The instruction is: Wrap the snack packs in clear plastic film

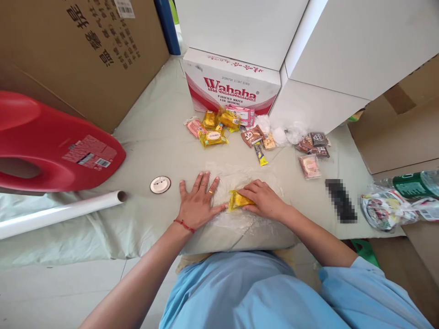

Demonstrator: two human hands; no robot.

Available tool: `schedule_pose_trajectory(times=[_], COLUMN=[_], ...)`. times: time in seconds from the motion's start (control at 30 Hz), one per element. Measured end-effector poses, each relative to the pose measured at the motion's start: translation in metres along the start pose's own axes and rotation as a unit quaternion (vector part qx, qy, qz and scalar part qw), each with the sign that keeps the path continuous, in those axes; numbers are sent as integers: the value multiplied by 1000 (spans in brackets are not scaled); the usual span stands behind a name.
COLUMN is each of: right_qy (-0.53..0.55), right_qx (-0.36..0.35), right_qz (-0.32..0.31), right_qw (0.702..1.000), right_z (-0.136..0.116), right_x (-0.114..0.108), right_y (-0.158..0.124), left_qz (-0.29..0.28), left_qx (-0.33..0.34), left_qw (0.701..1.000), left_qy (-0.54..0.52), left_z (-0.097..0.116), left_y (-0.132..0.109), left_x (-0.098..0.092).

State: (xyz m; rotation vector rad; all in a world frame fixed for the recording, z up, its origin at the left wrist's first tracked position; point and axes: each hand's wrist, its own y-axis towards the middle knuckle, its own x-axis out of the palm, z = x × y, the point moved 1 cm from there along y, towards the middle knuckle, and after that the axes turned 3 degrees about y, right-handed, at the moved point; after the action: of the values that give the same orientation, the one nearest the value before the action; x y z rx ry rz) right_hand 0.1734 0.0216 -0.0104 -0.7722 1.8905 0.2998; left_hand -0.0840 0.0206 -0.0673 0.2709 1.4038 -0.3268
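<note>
My left hand [199, 201] lies flat with its fingers spread, pressing the left part of a clear plastic sheet [254, 224] against the cloth. Under the fingers of my right hand [265, 198] is a yellow-wrapped snack [236, 201], resting on the plastic; my right fingers and thumb close around its right end. The tip of my left thumb comes close to the wrapper's left end. Further back sits a group of wrapped snacks, among them a yellow packet [213, 138], a pink packet [195, 127] and a brown packet [252, 135].
A Wahaha carton [233, 84] stands behind the snacks. At left are a red jug [51, 141], a white tube [61, 214] and a round badge [160, 184]. Several dark packets [318, 139], a blurred black object [341, 201] and a plastic bottle [414, 183] lie at right.
</note>
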Motion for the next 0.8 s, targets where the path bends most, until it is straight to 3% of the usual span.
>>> schedule_pose_trajectory(times=[0.13, 0.23, 0.37, 0.47, 0.57, 0.67, 0.73, 0.8], right_qy=[-5, 6, 85, 114, 53, 26, 31, 31], right_qx=[19, 1, -65, -83, -53, -20, -26, -51], right_qz=[5, 48, 132, 103, 72, 102, 124, 131], right_qw=[1000, 999, 986, 985, 995, 994, 991, 990], right_z=[1, 1, -6, -13, -16, -12, -8, -5], right_x=[9, 9, 4, 13, 33, 47, 47, 42], right_y=[-3, -10, -48, -87, -115, -120, -114, -106], left_qz=[23, 90, 193, 191, 142, 101, 109, 135], left_qx=[12, 22, 106, 143, 87, -9, -46, -34], left_qw=[1000, 996, 975, 971, 985, 993, 992, 989], left_qy=[-6, -4, -6, -27, -51, -54, -53, -59], left_z=[-2, -5, -6, -4, -4, -7, -7, -5], left_y=[1, -7, -30, -42, -39, -31, -27, -23], left_x=[2, 4, 6, 3, -2, -3, -4, -7])
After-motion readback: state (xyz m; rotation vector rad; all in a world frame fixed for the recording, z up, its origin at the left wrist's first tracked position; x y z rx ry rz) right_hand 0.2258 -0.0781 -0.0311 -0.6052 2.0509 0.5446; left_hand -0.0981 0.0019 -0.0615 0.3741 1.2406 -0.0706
